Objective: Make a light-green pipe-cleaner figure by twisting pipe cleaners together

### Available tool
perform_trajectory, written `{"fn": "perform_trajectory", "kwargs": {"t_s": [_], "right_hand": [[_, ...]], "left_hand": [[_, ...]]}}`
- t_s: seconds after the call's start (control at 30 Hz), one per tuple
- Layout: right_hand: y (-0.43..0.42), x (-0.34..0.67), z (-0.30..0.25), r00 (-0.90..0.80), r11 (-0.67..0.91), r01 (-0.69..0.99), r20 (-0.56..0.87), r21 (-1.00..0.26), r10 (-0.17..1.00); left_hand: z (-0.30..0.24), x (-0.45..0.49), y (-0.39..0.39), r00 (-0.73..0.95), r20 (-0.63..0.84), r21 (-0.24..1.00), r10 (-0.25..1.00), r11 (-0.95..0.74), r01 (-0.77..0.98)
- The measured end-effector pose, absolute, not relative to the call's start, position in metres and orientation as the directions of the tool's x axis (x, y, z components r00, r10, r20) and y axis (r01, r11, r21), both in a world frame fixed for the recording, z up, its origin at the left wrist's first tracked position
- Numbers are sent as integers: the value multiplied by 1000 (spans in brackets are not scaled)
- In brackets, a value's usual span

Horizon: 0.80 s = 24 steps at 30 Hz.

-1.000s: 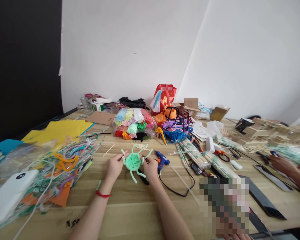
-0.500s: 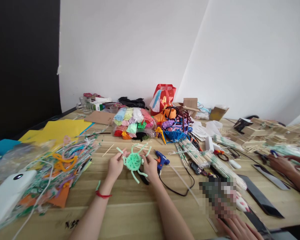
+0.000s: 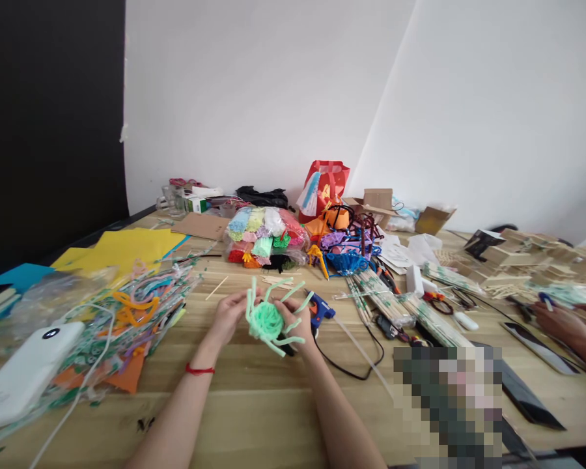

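Observation:
A light green pipe-cleaner piece (image 3: 266,318), a woven round centre with several loose ends sticking out, is held between both my hands just above the wooden table (image 3: 254,404). My left hand (image 3: 228,314) grips its left side, and a red string circles that wrist. On the other side my right hand (image 3: 297,320) holds it, fingers curled among the loose ends. A blue glue gun (image 3: 321,310) lies right behind my right hand, its black cord (image 3: 351,372) looping toward me.
A heap of bagged coloured pipe cleaners (image 3: 127,312) and a white box (image 3: 27,374) lie to the left, yellow paper (image 3: 127,246) behind them. Packs of coloured stems (image 3: 264,240), a red bag (image 3: 325,185) and bundled sticks (image 3: 385,299) fill the back. Another person's hand (image 3: 559,320) works far right.
Both my hands have turned the green piece over and tilted it, so its loose ends now point up and right. The view shifted slightly. The hand at the lower right has gone from view.

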State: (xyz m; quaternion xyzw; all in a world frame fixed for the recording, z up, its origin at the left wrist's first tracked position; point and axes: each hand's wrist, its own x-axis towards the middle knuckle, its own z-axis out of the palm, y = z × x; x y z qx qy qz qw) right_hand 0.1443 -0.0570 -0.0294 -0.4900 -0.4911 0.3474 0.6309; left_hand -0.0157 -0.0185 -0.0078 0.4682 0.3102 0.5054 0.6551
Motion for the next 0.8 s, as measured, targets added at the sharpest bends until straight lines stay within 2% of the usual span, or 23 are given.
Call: {"fn": "perform_trajectory", "kwargs": {"t_s": [0.13,0.23,0.37,0.6,0.8], "right_hand": [[-62,141,-24,118,278,161,298,-947,947],[-64,140,-22,82,262,255,291,-931,953],[-64,139,-23,28,268,221,281,-938,959],[-61,143,-31,75,261,331,301,-907,951],[-61,143,-30,78,199,370,244,-907,967]], "left_hand": [[-10,-8,-18,409,8,979,912,77,-191],[-13,-4,-16,375,51,993,926,-8,-116],[-16,-4,-13,312,82,992,947,-47,-120],[-10,-9,-12,426,79,996,901,-55,-69],[-14,-11,-8,324,112,988,939,-70,-137]]}}
